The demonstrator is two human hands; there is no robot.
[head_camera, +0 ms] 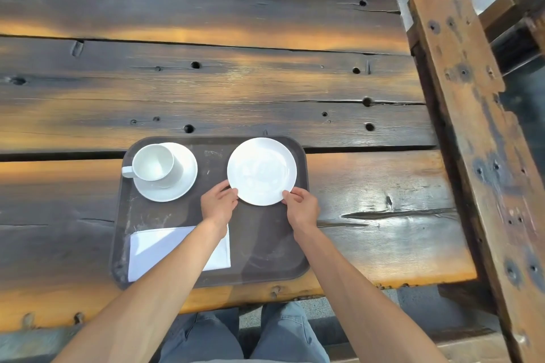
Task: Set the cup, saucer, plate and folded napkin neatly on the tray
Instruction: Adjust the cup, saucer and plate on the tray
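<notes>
Dark plank table [265,82], tray [259,244] at near edge: plate [262,171] at far right, near rim pinched by left hand [218,203] and right hand [301,207]; cup [153,163] on saucer [177,186] far left, napkin [159,247] near left.

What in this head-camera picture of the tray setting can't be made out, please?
- Head view: the left forearm hides the middle of the folded napkin.
- Whether the plate rests on the tray or is lifted: the left hand and right hand pinch its near rim.
- The cup covers the saucer centre.
</notes>
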